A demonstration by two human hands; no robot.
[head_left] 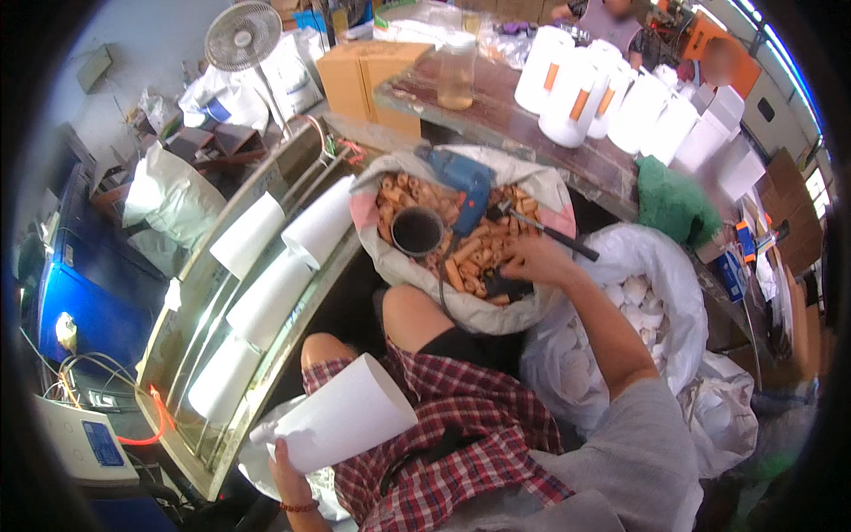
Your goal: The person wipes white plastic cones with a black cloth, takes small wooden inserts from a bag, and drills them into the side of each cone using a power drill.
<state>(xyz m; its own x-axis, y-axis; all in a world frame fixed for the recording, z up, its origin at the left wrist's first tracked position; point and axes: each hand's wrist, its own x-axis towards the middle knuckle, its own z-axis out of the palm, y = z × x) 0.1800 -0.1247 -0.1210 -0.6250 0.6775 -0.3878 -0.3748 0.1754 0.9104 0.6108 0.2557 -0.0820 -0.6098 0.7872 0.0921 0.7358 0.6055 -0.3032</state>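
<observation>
Cluttered workshop, seen from above. Landmark throughout: open grey sack of short tan tube pieces [483,257] at centre.

Far left of sack: blue machine housing [80,310] and white control box [75,439] with cables. Nearer, left of sack: long curved metal rack [292,293] carrying white paper cones [266,297] in a row. Behind rack, upper left of sack: white standing fan [242,35] and brown cardboard box [363,75].

Below and left of sack: left hand [288,474] low in frame, fingers closed around the narrow end of a large white paper cone [341,412], cone lying across a lap in red plaid shorts.

Inside sack: black round cup [417,230] and blue power drill [461,182] resting on the tube pieces. Right hand [532,260] reaching forward from lower right, palm down on the tube pieces, fingers curled into the heap; exact grip hidden.

Behind sack: dark wooden counter [532,133] bearing a clear glass jar [456,71] and white plastic jugs [576,93]. Right of sack: white bag of pale round caps [620,293] and a green cloth [674,204].
</observation>
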